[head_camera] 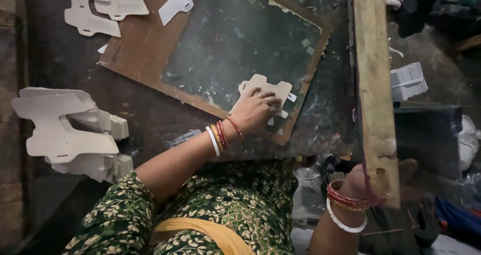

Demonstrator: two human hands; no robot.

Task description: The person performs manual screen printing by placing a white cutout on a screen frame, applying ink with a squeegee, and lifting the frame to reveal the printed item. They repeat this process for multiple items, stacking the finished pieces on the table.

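Observation:
My left hand presses flat on a pale die-cut cardboard piece that lies on the dark glass of a wooden-framed board. Bangles circle that wrist. My right hand grips the near end of a long wooden bar that stands over the board's right side and reaches to the far edge of the view. The fingers of that hand are partly hidden behind the bar.
A stack of the same cut cardboard shapes sits at the left, more loose ones at the far left. A white stack lies to the right of the bar. The dark worktop is stained.

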